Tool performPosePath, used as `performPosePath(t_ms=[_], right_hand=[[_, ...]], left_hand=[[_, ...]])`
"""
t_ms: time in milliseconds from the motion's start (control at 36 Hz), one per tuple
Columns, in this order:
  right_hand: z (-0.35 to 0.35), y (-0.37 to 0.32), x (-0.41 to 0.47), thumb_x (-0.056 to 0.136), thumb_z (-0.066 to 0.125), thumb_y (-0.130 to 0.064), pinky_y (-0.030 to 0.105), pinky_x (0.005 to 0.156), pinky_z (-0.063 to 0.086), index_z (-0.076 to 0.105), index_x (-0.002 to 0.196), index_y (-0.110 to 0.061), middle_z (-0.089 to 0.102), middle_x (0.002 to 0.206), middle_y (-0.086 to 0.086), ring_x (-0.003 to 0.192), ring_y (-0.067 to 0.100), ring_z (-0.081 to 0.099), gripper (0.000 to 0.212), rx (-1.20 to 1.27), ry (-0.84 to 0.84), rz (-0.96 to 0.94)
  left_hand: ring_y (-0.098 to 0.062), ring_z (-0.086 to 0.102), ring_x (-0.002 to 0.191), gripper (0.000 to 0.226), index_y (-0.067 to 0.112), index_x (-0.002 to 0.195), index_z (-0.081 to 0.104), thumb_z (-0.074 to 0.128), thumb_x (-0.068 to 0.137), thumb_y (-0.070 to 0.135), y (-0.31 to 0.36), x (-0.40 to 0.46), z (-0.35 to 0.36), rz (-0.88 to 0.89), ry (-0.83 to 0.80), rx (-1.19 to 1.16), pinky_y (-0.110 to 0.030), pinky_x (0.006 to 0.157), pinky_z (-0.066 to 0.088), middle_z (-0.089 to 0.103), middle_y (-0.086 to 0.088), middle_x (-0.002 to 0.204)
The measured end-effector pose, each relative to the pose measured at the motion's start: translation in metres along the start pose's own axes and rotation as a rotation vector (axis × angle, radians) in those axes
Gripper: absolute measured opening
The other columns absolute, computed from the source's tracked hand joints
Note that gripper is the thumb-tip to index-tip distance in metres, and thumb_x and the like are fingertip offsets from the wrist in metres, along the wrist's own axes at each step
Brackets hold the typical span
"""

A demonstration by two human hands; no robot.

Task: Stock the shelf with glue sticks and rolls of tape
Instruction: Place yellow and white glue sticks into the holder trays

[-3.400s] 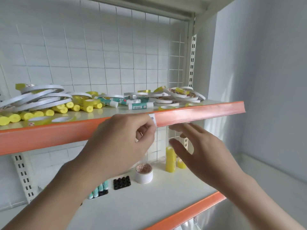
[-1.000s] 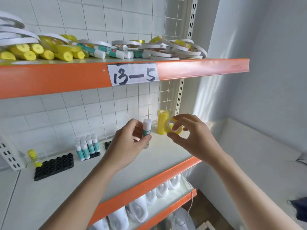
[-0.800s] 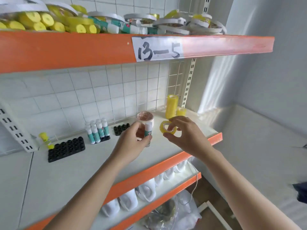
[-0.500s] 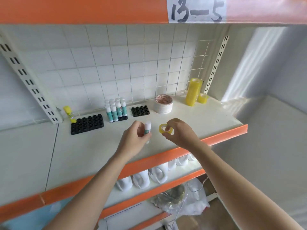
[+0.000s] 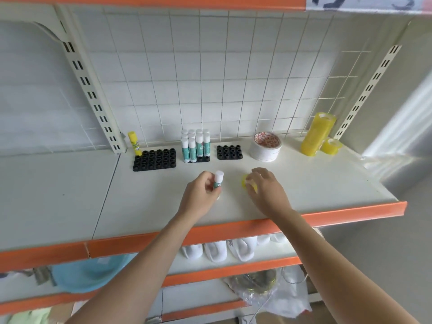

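Along the back of the shelf (image 5: 304, 183), from my ten o'clock round to two, I see a yellow glue stick (image 5: 134, 143) standing at the corner of a large black tray (image 5: 154, 160), a cluster of white-and-teal glue sticks (image 5: 196, 146) upright in their own holder, a small black tray (image 5: 229, 152) with bare sockets, a white tape roll (image 5: 265, 147) lying flat, and a tall stack of yellow tape (image 5: 316, 134) with a single yellow roll (image 5: 330, 146) just beside it. Nothing stands between my hands and that back row. Below the orange shelf edge, white containers (image 5: 217, 250) sit on the next shelf down, with a blue basin (image 5: 88, 274) at seven o'clock.

My left hand (image 5: 201, 197) grips one glue stick (image 5: 218, 180) upright, white cap poking out at one o'clock from the curled fingers, its base at or near the shelf surface. My right hand (image 5: 266, 192) pinches a small yellow tape ring (image 5: 245, 182) at its fingertips, at the hand's nine o'clock, mostly hidden by the fingers. The two items are near each other but apart, mid-shelf, well forward of the trays.

Both forearms reach in from six o'clock, knuckles up, wrists over the orange front lip.
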State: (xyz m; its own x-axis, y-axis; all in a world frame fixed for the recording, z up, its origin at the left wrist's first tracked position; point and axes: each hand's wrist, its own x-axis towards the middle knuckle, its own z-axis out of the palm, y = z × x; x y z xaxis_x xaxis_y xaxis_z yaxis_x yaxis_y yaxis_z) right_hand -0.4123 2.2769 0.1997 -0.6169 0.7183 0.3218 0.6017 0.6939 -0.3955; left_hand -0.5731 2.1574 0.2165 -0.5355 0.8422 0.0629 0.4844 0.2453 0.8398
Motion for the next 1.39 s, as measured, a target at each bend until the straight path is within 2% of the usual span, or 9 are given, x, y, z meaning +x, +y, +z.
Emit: performPosePath(t_ms=[167, 278, 417, 583, 694, 806, 861, 1000, 1389], right_hand=[[0.000, -0.032, 0.002, 0.092, 0.061, -0.012, 0.032, 0.079, 0.050, 0.062, 0.115, -0.011, 0.060, 0.112, 0.004, 0.095, 0.016, 0.061, 0.023, 0.276, 0.100, -0.098], [0.004, -0.051, 0.008, 0.093, 0.059, -0.016, 0.035, 0.081, 0.050, 0.057, 0.117, -0.014, 0.059, 0.113, -0.006, 0.090, 0.006, 0.061, 0.023, 0.369, 0.064, -0.166], [0.009, -0.062, 0.008, 0.093, 0.061, -0.016, 0.025, 0.076, 0.049, 0.058, 0.111, -0.015, 0.058, 0.106, -0.016, 0.086, -0.003, 0.060, 0.018, 0.385, 0.047, -0.230], [0.014, -0.068, 0.010, 0.091, 0.063, -0.016, 0.029, 0.075, 0.052, 0.056, 0.100, -0.020, 0.063, 0.091, -0.016, 0.082, 0.004, 0.064, 0.012, 0.371, 0.039, -0.198], [0.016, -0.073, 0.020, 0.091, 0.064, -0.015, 0.018, 0.077, 0.050, 0.057, 0.097, -0.017, 0.067, 0.078, -0.011, 0.082, 0.000, 0.062, 0.010, 0.382, 0.070, -0.091], [0.021, -0.077, 0.035, 0.093, 0.061, -0.016, 0.024, 0.079, 0.054, 0.054, 0.096, -0.018, 0.068, 0.079, -0.010, 0.081, 0.004, 0.064, 0.008, 0.415, 0.064, -0.047], [0.024, -0.081, 0.043, 0.093, 0.060, -0.015, 0.027, 0.080, 0.054, 0.053, 0.097, -0.017, 0.068, 0.078, -0.011, 0.081, 0.006, 0.065, 0.008, 0.419, 0.066, -0.047], [0.035, -0.088, 0.069, 0.092, 0.060, -0.013, 0.041, 0.082, 0.054, 0.056, 0.100, -0.015, 0.067, 0.085, -0.008, 0.088, 0.016, 0.067, 0.010, 0.391, 0.096, -0.032], [0.051, -0.098, 0.111, 0.092, 0.060, -0.014, 0.045, 0.083, 0.051, 0.059, 0.105, -0.009, 0.070, 0.099, 0.007, 0.094, 0.025, 0.065, 0.013, 0.326, 0.082, 0.028]], left_hand=[[-0.009, 0.065, 0.081, 0.016, 0.029, 0.081, 0.054, 0.067, 0.081, 0.019, -0.005, 0.003, -0.002, 0.008, -0.016, 0.025, -0.034, 0.078, 0.052, 0.066, 0.011, 0.081], [-0.016, 0.064, 0.085, 0.013, 0.022, 0.085, 0.057, 0.069, 0.082, 0.023, -0.012, 0.002, -0.003, 0.026, -0.036, 0.046, -0.037, 0.079, 0.051, 0.067, 0.007, 0.086], [-0.017, 0.061, 0.082, 0.016, 0.017, 0.086, 0.056, 0.067, 0.086, 0.028, -0.013, 0.003, -0.009, 0.114, -0.036, 0.111, -0.034, 0.072, 0.050, 0.064, 0.006, 0.083], [-0.019, 0.056, 0.097, 0.022, 0.014, 0.102, 0.062, 0.064, 0.088, 0.032, -0.026, 0.008, -0.017, 0.240, -0.075, 0.325, -0.035, 0.078, 0.048, 0.065, 0.000, 0.098], [-0.027, 0.049, 0.109, 0.028, 0.014, 0.116, 0.062, 0.057, 0.091, 0.025, -0.047, 0.016, -0.032, 0.305, -0.042, 0.602, -0.039, 0.088, 0.044, 0.061, -0.003, 0.113], [-0.030, 0.056, 0.097, 0.033, 0.014, 0.101, 0.069, 0.049, 0.084, 0.034, -0.066, 0.022, -0.041, 0.319, 0.054, 0.758, -0.041, 0.074, 0.049, 0.065, -0.005, 0.100], [-0.028, 0.058, 0.092, 0.040, 0.016, 0.096, 0.069, 0.040, 0.082, 0.041, -0.075, 0.021, -0.041, 0.336, 0.086, 0.767, -0.041, 0.073, 0.049, 0.064, -0.003, 0.097], [-0.026, 0.056, 0.095, 0.037, 0.021, 0.098, 0.066, 0.041, 0.082, 0.043, -0.084, 0.019, -0.037, 0.375, 0.155, 0.741, -0.041, 0.080, 0.044, 0.061, 0.000, 0.100], [-0.025, 0.054, 0.093, 0.034, 0.023, 0.094, 0.064, 0.039, 0.082, 0.043, -0.083, 0.021, -0.035, 0.368, 0.170, 0.753, -0.039, 0.080, 0.038, 0.060, 0.001, 0.099]])
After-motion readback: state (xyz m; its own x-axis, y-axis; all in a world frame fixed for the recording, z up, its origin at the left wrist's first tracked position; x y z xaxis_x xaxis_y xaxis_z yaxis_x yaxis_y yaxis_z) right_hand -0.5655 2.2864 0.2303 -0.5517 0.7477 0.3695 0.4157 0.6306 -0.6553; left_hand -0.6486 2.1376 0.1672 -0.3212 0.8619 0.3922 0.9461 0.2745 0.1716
